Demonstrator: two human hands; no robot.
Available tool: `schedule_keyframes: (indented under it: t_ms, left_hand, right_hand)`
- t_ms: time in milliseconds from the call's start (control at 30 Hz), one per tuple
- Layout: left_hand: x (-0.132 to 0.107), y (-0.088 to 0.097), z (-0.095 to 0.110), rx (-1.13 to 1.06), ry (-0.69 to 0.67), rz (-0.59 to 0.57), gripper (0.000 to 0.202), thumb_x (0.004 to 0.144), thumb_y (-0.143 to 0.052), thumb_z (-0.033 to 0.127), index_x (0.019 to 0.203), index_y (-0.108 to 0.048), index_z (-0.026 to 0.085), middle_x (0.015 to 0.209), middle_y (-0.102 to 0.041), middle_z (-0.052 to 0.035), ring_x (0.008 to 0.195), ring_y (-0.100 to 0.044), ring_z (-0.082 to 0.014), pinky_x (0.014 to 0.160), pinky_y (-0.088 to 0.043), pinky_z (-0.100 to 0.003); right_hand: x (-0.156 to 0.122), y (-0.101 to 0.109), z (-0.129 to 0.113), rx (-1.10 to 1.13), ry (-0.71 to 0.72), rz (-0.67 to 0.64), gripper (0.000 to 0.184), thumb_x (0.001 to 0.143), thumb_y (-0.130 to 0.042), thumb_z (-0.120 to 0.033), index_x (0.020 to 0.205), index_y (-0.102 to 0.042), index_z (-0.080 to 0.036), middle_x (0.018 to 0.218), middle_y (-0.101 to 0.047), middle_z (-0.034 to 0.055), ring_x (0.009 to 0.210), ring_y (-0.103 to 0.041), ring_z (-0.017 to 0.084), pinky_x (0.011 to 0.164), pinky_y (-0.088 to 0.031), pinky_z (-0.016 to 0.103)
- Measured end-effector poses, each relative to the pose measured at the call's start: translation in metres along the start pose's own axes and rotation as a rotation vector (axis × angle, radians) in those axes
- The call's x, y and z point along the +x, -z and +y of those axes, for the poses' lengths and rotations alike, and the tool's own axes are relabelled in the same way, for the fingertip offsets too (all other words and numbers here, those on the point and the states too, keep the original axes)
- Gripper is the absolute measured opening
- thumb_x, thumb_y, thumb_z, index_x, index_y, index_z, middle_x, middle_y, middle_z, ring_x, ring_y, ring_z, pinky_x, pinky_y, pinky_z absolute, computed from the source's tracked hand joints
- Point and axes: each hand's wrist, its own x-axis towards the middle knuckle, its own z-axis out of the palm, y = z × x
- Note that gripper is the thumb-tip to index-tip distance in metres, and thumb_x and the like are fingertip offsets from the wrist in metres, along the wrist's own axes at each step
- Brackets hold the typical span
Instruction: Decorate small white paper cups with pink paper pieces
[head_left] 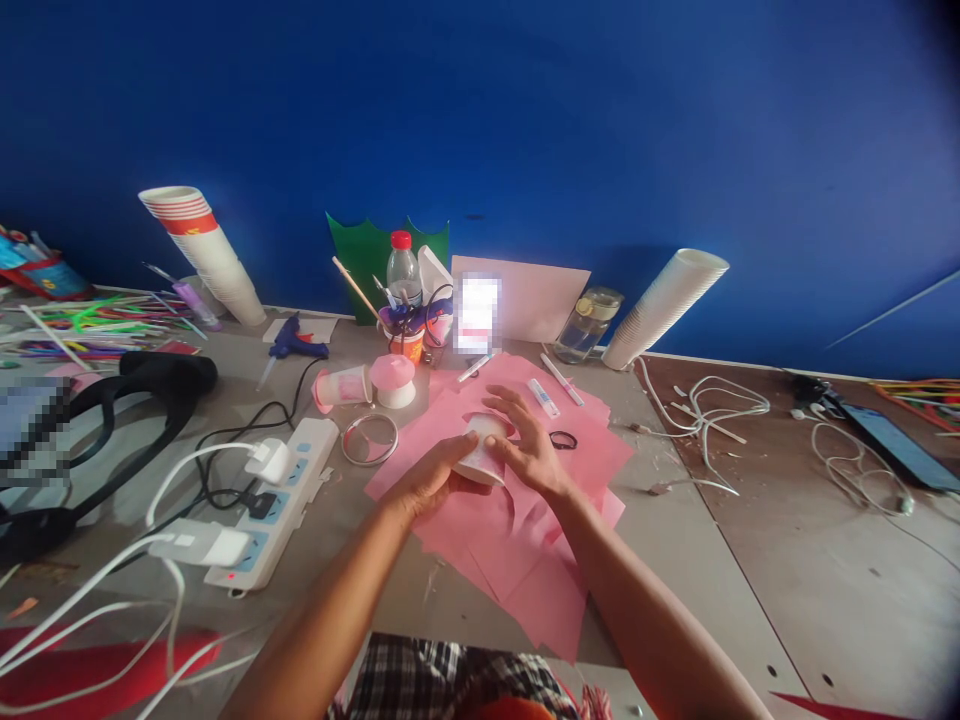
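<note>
A white paper cup (pixel 482 450) lies on its side over a pile of pink paper sheets (pixel 517 540). My left hand (pixel 426 482) grips the cup from the left, fingers curled round it. My right hand (pixel 525 440) rests on the cup from the right, fingers stretched over its top. A glue stick (pixel 542 397) and a white pen (pixel 562 380) lie on the pink paper beyond my hands, and a black hair tie (pixel 562 439) sits just right of my right hand.
A power strip (pixel 277 500) with white chargers and cables lies to the left. Behind stand a water bottle (pixel 403 270), a pen holder (pixel 409 335), a jar (pixel 585 325), two leaning cup stacks (pixel 206 250) (pixel 664 305), a blue glue gun (pixel 296 340) and a pink-wrapped cup (pixel 343 388).
</note>
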Motion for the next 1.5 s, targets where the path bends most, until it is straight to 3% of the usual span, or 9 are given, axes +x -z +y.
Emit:
schedule_keyframes:
  t_ms: [333, 767, 967, 1267, 1500]
  left_hand:
    - [0.0008, 0.0003, -0.0015, 0.029, -0.016, -0.021, 0.049, 0.078, -0.061, 0.052, 0.105, -0.065, 0.011, 0.093, -0.068, -0.0126, 0.083, -0.064, -0.0226, 0.072, -0.053, -0.037]
    - [-0.0009, -0.0029, -0.0002, 0.027, -0.052, -0.014, 0.048, 0.077, -0.064, 0.050, 0.107, -0.065, 0.012, 0.100, -0.068, -0.0145, 0.089, -0.065, -0.0261, 0.073, -0.054, -0.038]
    - [-0.0014, -0.0014, -0.0002, 0.030, -0.068, -0.018, 0.047, 0.079, -0.061, 0.052, 0.106, -0.066, 0.013, 0.101, -0.068, -0.0145, 0.089, -0.065, -0.0265, 0.073, -0.054, -0.038]
    - [-0.0008, -0.0008, -0.0010, 0.036, -0.074, -0.008, 0.046, 0.080, -0.059, 0.052, 0.105, -0.066, 0.014, 0.103, -0.068, -0.0137, 0.087, -0.065, -0.0249, 0.073, -0.054, -0.038]
    - [-0.0007, -0.0012, -0.0003, 0.041, -0.061, -0.017, 0.046, 0.081, -0.058, 0.051, 0.106, -0.066, 0.013, 0.104, -0.068, -0.0141, 0.086, -0.065, -0.0248, 0.071, -0.055, -0.037]
  right_hand:
    - [0.0007, -0.0047, -0.0038, -0.030, -0.012, 0.001, 0.033, 0.081, -0.061, -0.040, 0.109, -0.061, -0.023, 0.131, -0.051, 0.0126, 0.121, -0.047, 0.030, 0.086, -0.050, 0.045]
    - [0.0000, -0.0057, -0.0039, -0.023, -0.010, 0.000, 0.032, 0.081, -0.062, -0.039, 0.108, -0.062, -0.023, 0.132, -0.050, 0.0126, 0.121, -0.048, 0.030, 0.090, -0.048, 0.046]
    - [-0.0018, -0.0056, -0.0012, -0.067, 0.037, 0.035, 0.052, 0.081, -0.061, -0.038, 0.129, -0.047, -0.024, 0.137, -0.045, 0.0139, 0.127, -0.042, 0.030, 0.090, -0.048, 0.047]
    - [-0.0013, -0.0056, -0.0001, -0.120, 0.080, 0.026, 0.031, 0.081, -0.060, -0.038, 0.109, -0.060, -0.024, 0.133, -0.046, 0.0125, 0.125, -0.044, 0.032, 0.089, -0.048, 0.051]
    - [-0.0004, -0.0034, -0.0025, -0.146, 0.077, 0.024, 0.029, 0.082, -0.059, -0.039, 0.105, -0.062, -0.023, 0.133, -0.046, 0.0124, 0.125, -0.043, 0.032, 0.091, -0.047, 0.052]
